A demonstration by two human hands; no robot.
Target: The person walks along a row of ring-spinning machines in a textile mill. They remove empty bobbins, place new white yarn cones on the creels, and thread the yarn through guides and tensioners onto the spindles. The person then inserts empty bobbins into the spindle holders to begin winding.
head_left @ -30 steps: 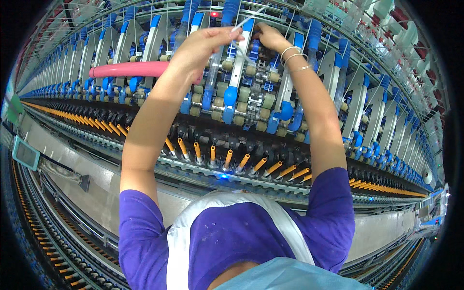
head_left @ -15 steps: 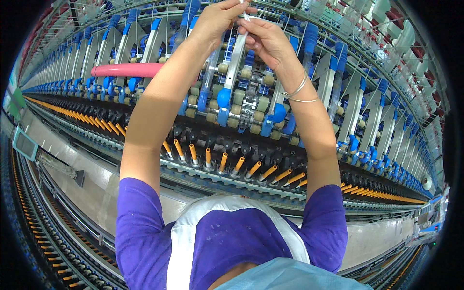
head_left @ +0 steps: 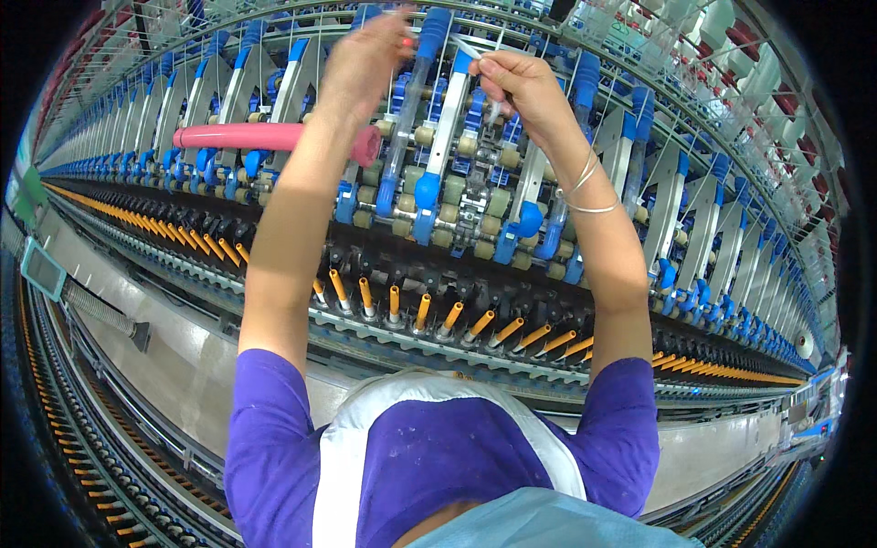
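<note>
My right hand [head_left: 528, 87] is raised over the spinning machine, with thumb and fingers pinched on a white fibre strand [head_left: 468, 47]. Its loose tail hangs below the fingers, and the other end points up to the left. My left hand [head_left: 365, 66] is up beside a clear tube with a blue cap, smeared by motion. A small red spot shows near its fingertips; whether it holds anything is unclear. Below the hands are metal arms [head_left: 449, 123] with blue ends and pale rollers [head_left: 450, 189]. A pink tube [head_left: 242, 137] lies across the arms, partly behind my left forearm.
Orange spindles [head_left: 423, 312] stand in a long row along the machine's lower front. White and dark red bobbins [head_left: 717, 23] hang at the upper right. Another row of orange spindles [head_left: 68, 438] runs along the lower left, across the pale floor [head_left: 196, 361].
My hands have parted: the left moved left and down, away from the strand. My right hand shifted slightly right and down, keeping the strand pinched.
</note>
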